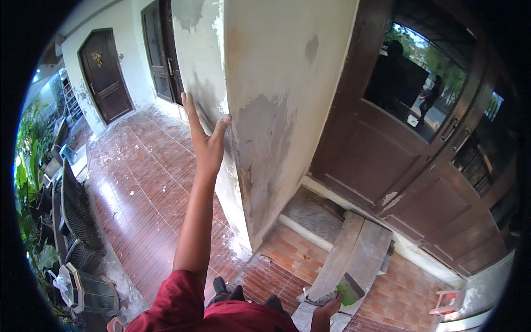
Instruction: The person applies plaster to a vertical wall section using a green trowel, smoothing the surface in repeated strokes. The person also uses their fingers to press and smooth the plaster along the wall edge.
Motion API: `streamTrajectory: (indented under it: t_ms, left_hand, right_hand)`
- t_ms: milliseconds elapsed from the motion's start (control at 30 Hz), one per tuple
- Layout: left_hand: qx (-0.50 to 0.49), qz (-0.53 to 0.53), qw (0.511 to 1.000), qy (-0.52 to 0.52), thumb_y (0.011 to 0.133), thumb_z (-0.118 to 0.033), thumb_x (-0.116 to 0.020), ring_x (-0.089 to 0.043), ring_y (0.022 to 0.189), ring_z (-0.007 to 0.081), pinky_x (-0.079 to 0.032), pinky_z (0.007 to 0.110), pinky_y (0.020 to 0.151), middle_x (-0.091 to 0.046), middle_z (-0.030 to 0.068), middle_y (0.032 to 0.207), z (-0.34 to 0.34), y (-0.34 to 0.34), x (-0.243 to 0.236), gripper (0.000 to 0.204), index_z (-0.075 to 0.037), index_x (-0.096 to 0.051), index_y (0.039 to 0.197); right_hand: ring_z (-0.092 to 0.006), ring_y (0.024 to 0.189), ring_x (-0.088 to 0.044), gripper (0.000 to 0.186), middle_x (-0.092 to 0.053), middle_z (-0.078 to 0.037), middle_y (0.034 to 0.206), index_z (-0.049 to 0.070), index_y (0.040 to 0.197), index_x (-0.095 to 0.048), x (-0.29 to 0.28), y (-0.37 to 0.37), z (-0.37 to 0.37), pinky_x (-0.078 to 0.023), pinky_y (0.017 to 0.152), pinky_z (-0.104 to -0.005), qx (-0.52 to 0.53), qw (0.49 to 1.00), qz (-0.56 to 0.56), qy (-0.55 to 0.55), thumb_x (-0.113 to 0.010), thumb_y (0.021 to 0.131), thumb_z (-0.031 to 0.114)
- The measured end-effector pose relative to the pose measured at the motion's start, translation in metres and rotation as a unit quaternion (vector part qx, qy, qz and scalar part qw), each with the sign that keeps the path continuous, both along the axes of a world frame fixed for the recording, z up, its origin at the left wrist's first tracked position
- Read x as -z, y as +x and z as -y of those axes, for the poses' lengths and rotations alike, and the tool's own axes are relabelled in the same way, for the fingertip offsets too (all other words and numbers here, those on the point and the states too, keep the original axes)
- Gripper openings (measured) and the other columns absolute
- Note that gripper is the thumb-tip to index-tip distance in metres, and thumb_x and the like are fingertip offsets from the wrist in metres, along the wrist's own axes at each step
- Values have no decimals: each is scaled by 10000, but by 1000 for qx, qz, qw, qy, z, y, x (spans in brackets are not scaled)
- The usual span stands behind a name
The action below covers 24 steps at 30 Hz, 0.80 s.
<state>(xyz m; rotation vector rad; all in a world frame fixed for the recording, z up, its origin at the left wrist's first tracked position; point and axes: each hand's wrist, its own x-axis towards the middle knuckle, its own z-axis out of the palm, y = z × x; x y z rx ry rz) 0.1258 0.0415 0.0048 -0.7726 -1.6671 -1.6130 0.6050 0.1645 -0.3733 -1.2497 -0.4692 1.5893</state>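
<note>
My left arm in a red sleeve stretches up in front of a pillar-like wall corner (225,66). My left hand (207,135) is open, thumb and fingers spread, at the wall's left face; I cannot tell whether it touches. The cream paint is patchy, with a grey rough area (265,144) and a chipped white edge. Low at my right side, my right hand (331,307) is closed around a scraper (354,284) with a flat grey blade and a green part beside it. Its handle is mostly hidden by the fingers.
Wooden planks (359,243) lie from a stone step (312,216) toward me. Brown double doors (381,149) with glass stand to the right, near a small red stool (444,302). Pale flakes litter the tiled floor (138,177). Dark wicker chairs (80,210) and plants line the left.
</note>
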Motion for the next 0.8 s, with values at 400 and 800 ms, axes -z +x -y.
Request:
streamTrajectory:
  t_ms: [400,800]
  left_hand:
    - [-222,-163,961,18,808,-108,-788,-563,1161,274,-441,423,949,-635,108,1215,-11,25,-2,139,-83,-776,943]
    - [-223,-226,948,3,782,-24,-795,-616,965,223,-475,334,780,-680,88,1003,-10,26,-13,206,-59,-769,983]
  right_hand:
    - [-311,1140,-599,554,-583,-180,1307,-90,1306,-534,32,-1,-59,-455,1009,-412,-59,997,5,-46,-530,1002,373]
    - [-416,1245,-528,615,-520,-202,1395,5,1448,-385,51,-1,-59,-389,1094,-508,-106,989,-106,19,-347,1034,457]
